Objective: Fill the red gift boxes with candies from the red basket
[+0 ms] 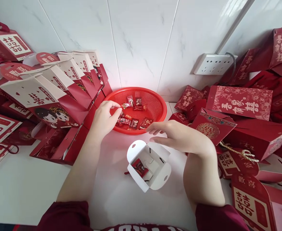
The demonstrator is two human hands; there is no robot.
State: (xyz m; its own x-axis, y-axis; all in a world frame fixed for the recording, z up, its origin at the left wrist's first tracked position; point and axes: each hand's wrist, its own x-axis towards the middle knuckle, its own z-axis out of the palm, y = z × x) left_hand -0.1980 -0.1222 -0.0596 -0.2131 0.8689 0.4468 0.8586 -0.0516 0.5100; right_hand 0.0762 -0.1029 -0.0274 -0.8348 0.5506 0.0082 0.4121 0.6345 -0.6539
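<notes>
A red plastic basket (pixel 160 107) holds several small wrapped sweets (pixel 134 123). Over its left side is my left hand (pixel 106 117), thumb and forefinger apart, with nothing between them. My right hand (pixel 172 134) hangs at the basket's front right rim, above the box, fingers slightly curled and thumb apart; nothing shows in it. Below it an open box (pixel 155 166), white inside with rounded flaps spread, stands on the white table (pixel 133 205). One dark red packet (pixel 140 167) lies inside, at the box's left.
Red and white gift boxes (pixel 47 93) stand in rows along the left. More red boxes (pixel 239 101) are piled at the right, some with gold cord (pixel 242 154). A white power strip (pixel 214 64) is on the tiled wall (pixel 141 41) behind.
</notes>
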